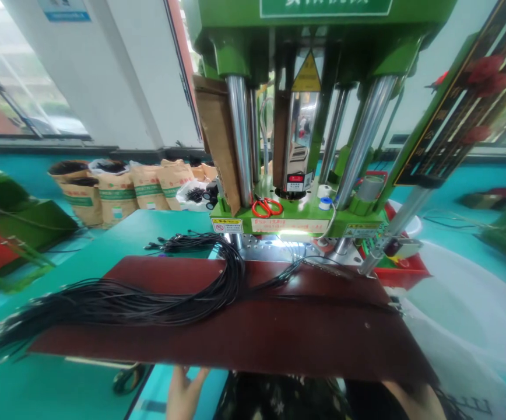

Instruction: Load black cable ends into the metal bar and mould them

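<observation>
My left hand (183, 394) is at the bottom of the view, just below the front edge of a dark red-brown board (279, 338). Its thumb and a finger are spread apart, and their tips meet the board's edge. My right hand (414, 399) is at the board's front right corner, its fingers hidden. A thick bundle of black cables (148, 300) lies curved across the left of the board, with metal ends hanging past it. A few separate cables (285, 274) run from the machine's lit work area (274, 249) over the board to the right.
A green press machine (274, 224) with steel columns stands behind the board. Red-handled scissors (267, 206) lie on its ledge. Another pair of scissors (128, 378) sits below the board at left. Paper sacks (117, 195) stand behind; a red bin (404, 271) is at right.
</observation>
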The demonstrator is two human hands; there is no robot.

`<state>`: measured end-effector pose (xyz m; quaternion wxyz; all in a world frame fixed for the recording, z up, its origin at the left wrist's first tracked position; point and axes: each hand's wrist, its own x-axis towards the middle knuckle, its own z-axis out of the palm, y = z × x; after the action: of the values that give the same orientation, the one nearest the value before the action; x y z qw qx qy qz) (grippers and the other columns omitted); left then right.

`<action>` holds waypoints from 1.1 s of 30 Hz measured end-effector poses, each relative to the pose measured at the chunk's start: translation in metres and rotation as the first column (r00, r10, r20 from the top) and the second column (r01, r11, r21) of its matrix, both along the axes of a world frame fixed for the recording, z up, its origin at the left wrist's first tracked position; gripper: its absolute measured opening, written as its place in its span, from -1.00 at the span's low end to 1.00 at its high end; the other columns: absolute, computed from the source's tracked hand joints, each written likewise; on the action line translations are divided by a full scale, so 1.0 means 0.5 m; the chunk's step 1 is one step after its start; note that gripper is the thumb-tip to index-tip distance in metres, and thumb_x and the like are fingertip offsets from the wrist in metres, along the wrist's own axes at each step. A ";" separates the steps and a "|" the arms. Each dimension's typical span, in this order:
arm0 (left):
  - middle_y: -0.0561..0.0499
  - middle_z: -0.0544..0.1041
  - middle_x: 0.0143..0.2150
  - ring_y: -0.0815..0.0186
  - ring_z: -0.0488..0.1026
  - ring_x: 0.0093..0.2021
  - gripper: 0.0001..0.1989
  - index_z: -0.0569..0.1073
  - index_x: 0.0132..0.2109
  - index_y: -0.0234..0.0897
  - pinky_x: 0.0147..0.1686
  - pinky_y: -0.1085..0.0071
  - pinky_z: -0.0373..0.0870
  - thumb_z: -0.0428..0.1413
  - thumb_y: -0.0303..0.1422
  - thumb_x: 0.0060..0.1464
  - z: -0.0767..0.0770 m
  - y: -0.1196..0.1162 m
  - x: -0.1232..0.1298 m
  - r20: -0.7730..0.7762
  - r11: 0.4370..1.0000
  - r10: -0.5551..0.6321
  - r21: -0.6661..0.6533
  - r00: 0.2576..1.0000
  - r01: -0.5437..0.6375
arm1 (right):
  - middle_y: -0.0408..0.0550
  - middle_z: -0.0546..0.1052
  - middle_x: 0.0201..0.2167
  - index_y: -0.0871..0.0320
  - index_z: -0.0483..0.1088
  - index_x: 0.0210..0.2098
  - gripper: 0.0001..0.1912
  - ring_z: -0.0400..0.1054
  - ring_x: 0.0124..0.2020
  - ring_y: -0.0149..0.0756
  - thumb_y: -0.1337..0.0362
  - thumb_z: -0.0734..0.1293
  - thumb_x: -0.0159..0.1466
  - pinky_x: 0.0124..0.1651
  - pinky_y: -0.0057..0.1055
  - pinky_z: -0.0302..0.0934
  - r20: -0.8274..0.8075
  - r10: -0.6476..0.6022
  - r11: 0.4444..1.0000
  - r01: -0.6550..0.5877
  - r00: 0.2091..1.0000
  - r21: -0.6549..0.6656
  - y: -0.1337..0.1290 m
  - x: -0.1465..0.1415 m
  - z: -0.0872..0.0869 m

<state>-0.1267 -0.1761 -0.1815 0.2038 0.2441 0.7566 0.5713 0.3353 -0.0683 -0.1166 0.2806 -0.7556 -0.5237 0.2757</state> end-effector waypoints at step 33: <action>-0.10 0.45 -0.13 0.20 0.41 -0.18 -0.69 0.37 -0.02 -0.24 -0.18 0.33 0.32 -0.07 -0.28 0.12 0.455 0.252 0.251 -0.615 0.433 -0.786 -0.469 0.068 0.770 | 0.07 0.53 -0.40 0.13 0.36 -0.46 -0.66 0.39 -0.23 0.06 0.02 0.23 -0.13 -0.05 -0.10 0.20 -0.039 0.153 0.984 -0.148 0.987 0.103 -0.008 0.021 0.022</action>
<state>-0.0012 -0.0503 0.0459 0.1316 0.8235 0.5154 0.1975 0.3457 -0.0723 -0.1055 0.3087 -0.6921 -0.5858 0.2873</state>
